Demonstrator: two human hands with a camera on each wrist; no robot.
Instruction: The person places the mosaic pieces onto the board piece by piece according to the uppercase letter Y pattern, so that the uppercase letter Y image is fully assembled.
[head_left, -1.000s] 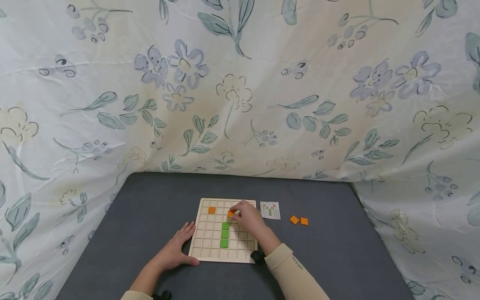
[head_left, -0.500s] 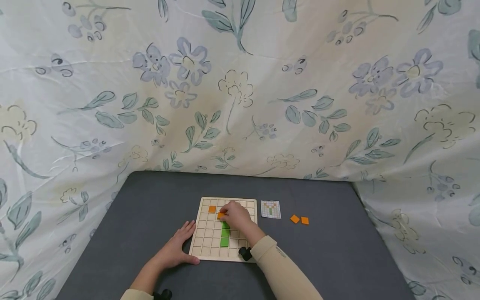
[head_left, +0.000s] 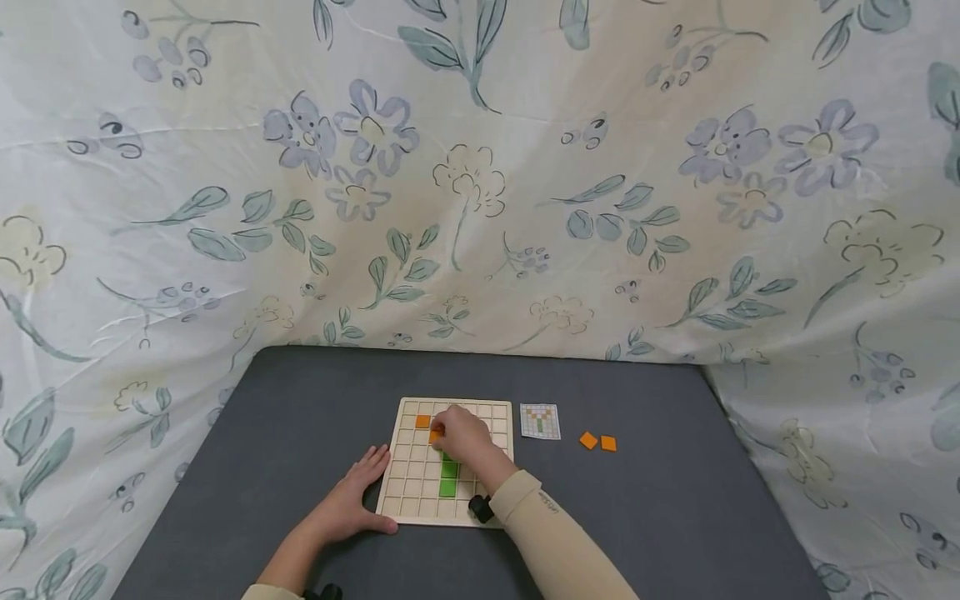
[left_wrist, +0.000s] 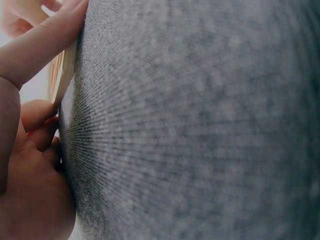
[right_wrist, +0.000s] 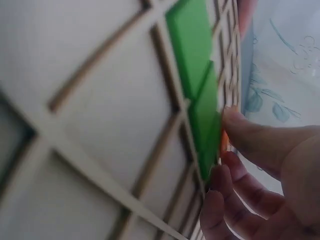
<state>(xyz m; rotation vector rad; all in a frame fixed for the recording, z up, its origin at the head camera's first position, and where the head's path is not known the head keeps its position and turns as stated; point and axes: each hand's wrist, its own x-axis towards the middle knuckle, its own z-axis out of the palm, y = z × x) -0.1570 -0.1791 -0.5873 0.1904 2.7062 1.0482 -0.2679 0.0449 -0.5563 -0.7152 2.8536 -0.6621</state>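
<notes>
A pale wooden grid board (head_left: 408, 483) lies on the dark table. My right hand (head_left: 463, 437) pinches an orange square tile (head_left: 435, 436) low over the board, just left of the column's far end; in the right wrist view the orange tile (right_wrist: 224, 142) shows between thumb and fingertips. Green tiles (head_left: 448, 480) form a column in the grid, its far part hidden by that hand. Another orange tile (head_left: 423, 422) sits in a cell toward the far left corner. My left hand (head_left: 343, 502), fingers extended and thumb spread, rests at the board's left edge and near corner.
Right of the board lies a small printed card (head_left: 540, 422) with a coloured grid pattern. Two loose orange tiles (head_left: 588, 440) are on the table (head_left: 645, 500) farther right. A floral curtain (head_left: 480, 192) hangs behind and along both sides of the table.
My right hand has moved left across the board with the orange tile, from above the green column to the cells left of it. The left hand has stayed at the board's edge.
</notes>
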